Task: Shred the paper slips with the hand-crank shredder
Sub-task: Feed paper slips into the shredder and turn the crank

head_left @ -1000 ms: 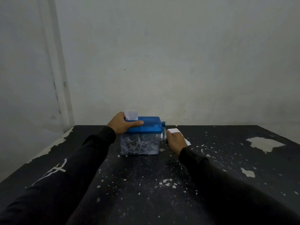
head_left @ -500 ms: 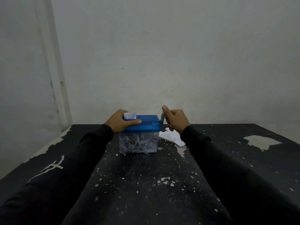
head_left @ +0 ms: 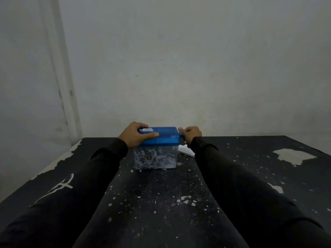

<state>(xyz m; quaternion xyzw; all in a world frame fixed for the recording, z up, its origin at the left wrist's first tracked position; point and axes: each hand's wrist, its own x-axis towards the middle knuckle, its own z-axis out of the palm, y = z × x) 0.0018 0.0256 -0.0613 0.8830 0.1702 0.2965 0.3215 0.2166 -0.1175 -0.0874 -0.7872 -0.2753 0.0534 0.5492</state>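
The hand-crank shredder [head_left: 161, 140] has a blue lid and a clear bin [head_left: 155, 159] full of white shreds; it stands at the far middle of the black table [head_left: 161, 203]. My left hand [head_left: 135, 136] grips the lid's left end, thumb along the front edge. Only a short white edge of a paper slip [head_left: 146, 130] shows in the lid's slot. My right hand [head_left: 191, 134] grips the crank handle [head_left: 180, 134] at the lid's right side. Several white paper slips [head_left: 186, 150] lie on the table behind my right wrist, partly hidden.
The table's black coating is chipped, with pale bare patches at the right [head_left: 293, 156] and along the left edge [head_left: 59, 163]. White flecks are scattered over the top. A pale wall [head_left: 179, 68] rises close behind the table.
My right hand has swung the crank round, from low beside the bin, up over the top, to level with the lid. The slip has sunk almost fully into the slot.
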